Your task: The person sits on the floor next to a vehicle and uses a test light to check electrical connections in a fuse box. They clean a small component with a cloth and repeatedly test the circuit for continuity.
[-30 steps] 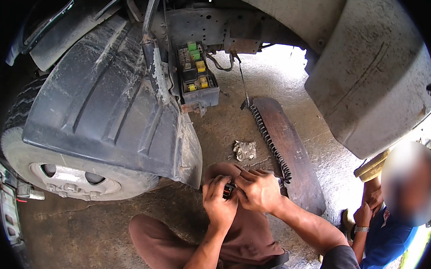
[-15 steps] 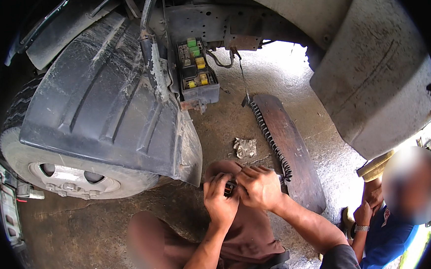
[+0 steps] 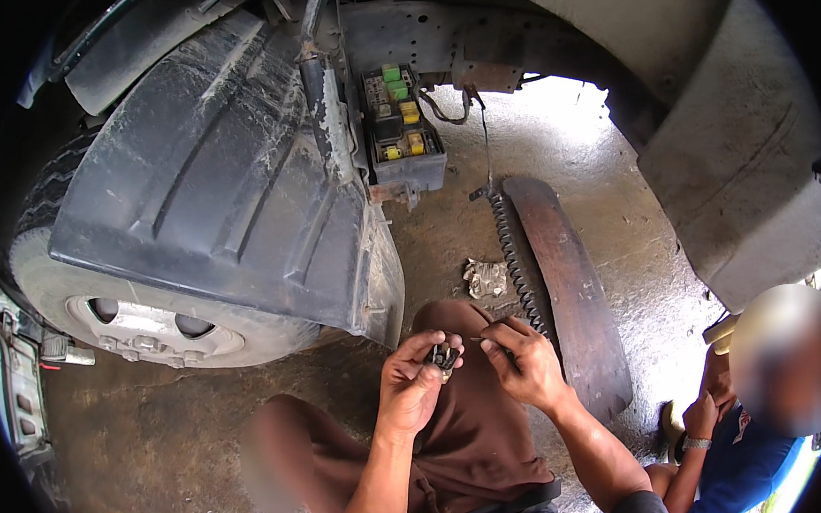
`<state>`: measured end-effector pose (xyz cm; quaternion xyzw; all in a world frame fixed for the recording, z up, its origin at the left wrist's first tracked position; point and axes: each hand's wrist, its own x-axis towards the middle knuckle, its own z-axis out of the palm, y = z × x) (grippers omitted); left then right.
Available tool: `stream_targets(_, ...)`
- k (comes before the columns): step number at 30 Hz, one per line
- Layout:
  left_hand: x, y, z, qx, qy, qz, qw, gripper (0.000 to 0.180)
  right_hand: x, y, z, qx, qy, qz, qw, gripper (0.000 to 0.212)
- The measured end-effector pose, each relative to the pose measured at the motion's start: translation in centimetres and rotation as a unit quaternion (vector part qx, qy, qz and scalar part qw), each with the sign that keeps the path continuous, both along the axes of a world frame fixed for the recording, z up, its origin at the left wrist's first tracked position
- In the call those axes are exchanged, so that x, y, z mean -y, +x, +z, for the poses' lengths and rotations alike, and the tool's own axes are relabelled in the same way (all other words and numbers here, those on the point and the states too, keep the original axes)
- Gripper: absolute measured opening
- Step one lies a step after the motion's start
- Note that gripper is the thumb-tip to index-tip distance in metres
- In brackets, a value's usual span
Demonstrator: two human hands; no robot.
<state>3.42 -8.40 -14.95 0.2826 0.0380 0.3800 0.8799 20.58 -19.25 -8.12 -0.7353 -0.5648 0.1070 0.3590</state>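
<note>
In my left hand (image 3: pixel 409 384) is a small dark part (image 3: pixel 443 356) with metal bits in it, perhaps an opened relay or connector, held between thumb and fingers over my knee. My right hand (image 3: pixel 525 362), just to the right and apart from that part, is closed in a pinch. A thin pointed probe (image 3: pixel 479 340) sticks out of its fingertips toward the part; its handle is hidden in the hand. A coiled black cord (image 3: pixel 512 255) runs down to my right hand from a wire hanging off the vehicle frame.
An uncovered fuse box (image 3: pixel 407 169) with green and yellow pieces hangs beside the black mudguard (image 3: pixel 209 194) and wheel (image 3: pixel 152 333). A wooden board (image 3: pixel 573 294) and a crumpled silvery wrapper (image 3: pixel 485 278) lie on the floor. Another person (image 3: pixel 738 457) crouches at the right, hands together.
My hands have drawn apart, the right moving a little right and down. The part in my left hand and the probe in my right now show. The view has shifted slightly.
</note>
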Motion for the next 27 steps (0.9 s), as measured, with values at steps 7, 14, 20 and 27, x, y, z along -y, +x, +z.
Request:
stream_targets(7,0.4,-0.3,-0.8,0.054,-0.028,-0.029,0.998,0.052,0.6,-0.5,0.5,-0.018,0.013,-0.010,1.000,0.015)
stream_targets(14,0.5,-0.4,-1.4,0.014,-0.032,-0.068,0.997,0.048,0.1,-0.5,2.2,0.069,0.051,0.026,0.996,0.018)
stream_targets(20,0.8,-0.9,-1.1,-0.046,-0.012,-0.091,0.995,0.047,0.3,0.4,4.0,0.157,0.027,0.097,0.982,0.020)
stream_targets(27,-0.1,-1.2,0.4,-0.151,-0.049,-0.140,0.977,0.038,0.6,0.9,3.8,0.074,-0.041,0.108,0.991,0.033)
